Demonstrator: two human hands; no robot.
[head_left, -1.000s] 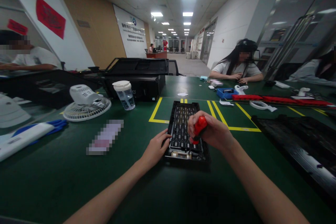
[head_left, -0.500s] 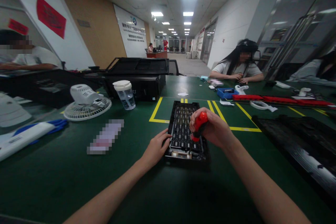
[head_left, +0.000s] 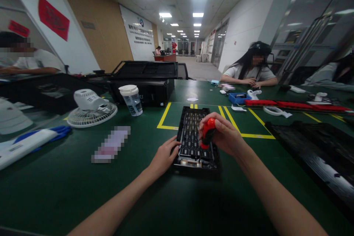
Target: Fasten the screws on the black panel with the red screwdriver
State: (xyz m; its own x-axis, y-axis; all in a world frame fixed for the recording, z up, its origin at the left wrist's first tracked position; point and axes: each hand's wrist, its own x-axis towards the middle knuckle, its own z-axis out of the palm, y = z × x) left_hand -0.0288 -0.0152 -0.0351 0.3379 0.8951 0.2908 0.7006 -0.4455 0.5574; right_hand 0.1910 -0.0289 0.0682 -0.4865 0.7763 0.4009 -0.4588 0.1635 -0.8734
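A black rectangular panel (head_left: 190,125) with rows of small cells lies flat on the green table (head_left: 83,184), partly inside a yellow taped box. My left hand (head_left: 165,155) rests against the panel's left edge, fingers curled on its rim. My right hand (head_left: 225,136) is closed around a red-handled screwdriver (head_left: 207,132), held upright with its tip down on the panel's right side. The tip itself is hidden by the handle and my fingers.
A small white fan (head_left: 91,108) and a lidded plastic cup (head_left: 132,99) stand at the left, before a black case (head_left: 146,81). A black tray (head_left: 318,151) lies at the right. Red strips (head_left: 290,104) and a blue box (head_left: 239,97) lie beyond. Other people sit at the table.
My right hand with the screwdriver has shifted slightly up and away along the panel. My left hand has stayed on the panel's edge.
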